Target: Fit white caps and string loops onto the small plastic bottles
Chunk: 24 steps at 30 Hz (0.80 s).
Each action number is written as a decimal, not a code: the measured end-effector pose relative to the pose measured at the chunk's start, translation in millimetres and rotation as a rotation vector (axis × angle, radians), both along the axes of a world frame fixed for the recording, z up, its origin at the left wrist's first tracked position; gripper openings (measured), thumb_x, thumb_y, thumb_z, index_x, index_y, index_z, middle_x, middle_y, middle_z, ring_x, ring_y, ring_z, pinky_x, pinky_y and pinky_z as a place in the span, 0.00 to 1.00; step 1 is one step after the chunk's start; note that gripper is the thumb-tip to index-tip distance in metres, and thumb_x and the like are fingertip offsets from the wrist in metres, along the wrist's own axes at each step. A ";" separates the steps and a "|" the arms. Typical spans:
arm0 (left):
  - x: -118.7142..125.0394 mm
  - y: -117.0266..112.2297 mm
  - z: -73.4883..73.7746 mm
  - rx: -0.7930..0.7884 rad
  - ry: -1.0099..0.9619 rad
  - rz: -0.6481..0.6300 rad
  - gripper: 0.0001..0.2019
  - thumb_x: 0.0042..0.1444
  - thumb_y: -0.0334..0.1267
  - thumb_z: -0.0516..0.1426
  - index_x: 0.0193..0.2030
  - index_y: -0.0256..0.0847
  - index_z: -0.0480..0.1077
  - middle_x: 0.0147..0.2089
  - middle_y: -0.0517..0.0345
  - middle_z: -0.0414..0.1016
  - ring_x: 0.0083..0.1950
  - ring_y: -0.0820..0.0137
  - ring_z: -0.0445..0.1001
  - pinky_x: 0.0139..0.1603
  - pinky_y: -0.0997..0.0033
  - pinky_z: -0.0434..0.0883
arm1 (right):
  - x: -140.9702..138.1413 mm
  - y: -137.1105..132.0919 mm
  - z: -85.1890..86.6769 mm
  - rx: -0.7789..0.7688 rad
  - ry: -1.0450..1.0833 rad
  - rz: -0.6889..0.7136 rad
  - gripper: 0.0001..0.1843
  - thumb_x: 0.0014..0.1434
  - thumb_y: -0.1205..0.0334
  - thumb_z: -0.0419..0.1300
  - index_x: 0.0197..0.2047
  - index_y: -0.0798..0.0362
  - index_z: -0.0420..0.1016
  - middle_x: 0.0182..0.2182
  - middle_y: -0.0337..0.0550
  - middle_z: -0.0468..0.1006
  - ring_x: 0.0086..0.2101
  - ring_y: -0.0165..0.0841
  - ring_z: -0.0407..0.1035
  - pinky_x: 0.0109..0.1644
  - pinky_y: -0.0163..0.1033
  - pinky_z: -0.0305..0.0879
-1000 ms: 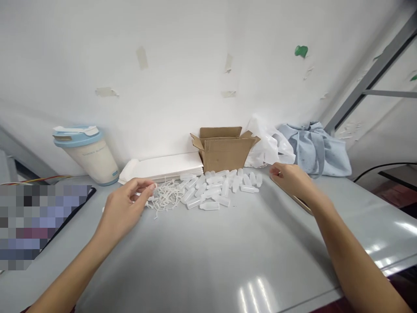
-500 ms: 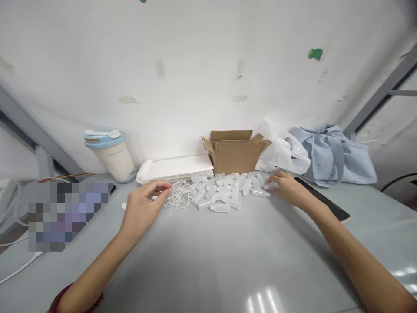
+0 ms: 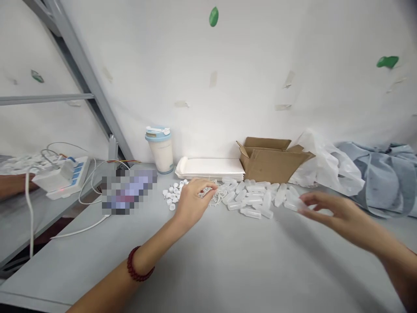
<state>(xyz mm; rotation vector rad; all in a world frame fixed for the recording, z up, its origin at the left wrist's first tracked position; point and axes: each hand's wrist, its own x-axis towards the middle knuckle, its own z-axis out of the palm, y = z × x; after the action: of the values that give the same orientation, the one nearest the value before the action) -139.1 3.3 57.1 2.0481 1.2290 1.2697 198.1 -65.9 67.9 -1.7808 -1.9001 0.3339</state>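
Note:
My left hand (image 3: 193,201) is closed in a pinch, thumb and forefinger meeting over a tangled pile of thin white strips (image 3: 219,196). Whatever is between those fingertips is too small to make out. White caps (image 3: 171,201) lie scattered just left of that hand. My right hand (image 3: 339,214), a little blurred, grips a small translucent plastic bottle (image 3: 292,202) by one end between thumb and fingers. The bottle is tilted, at the right edge of a loose heap of similar empty-looking bottles (image 3: 252,201).
Behind the heap stand an open cardboard box (image 3: 272,165) and a stack of white flat packs (image 3: 211,167). A blue-lidded cup (image 3: 162,152), plastic bag (image 3: 325,165) and blue cloth bag (image 3: 381,174) line the wall. Cables and a power strip (image 3: 74,176) sit left, near another person's hand (image 3: 16,184).
The view has swung left, revealing the white caps and power strip. My right hand has drawn a bottle toward the heap's right edge. My left hand keeps its pinch by the strips.

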 end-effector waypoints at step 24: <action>15.0 -11.3 -34.1 0.251 0.178 -0.179 0.08 0.58 0.27 0.52 0.33 0.39 0.71 0.33 0.56 0.75 0.34 0.71 0.73 0.34 0.72 0.71 | -151.4 6.4 -58.3 -0.168 0.754 0.287 0.18 0.57 0.60 0.59 0.50 0.51 0.62 0.42 0.44 0.71 0.35 0.32 0.73 0.40 0.41 0.69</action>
<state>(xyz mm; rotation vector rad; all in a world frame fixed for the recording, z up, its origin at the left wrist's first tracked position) -124.1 -8.0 23.0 2.4360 0.9710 1.2304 46.7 -59.6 9.6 -1.2010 -1.5778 1.1172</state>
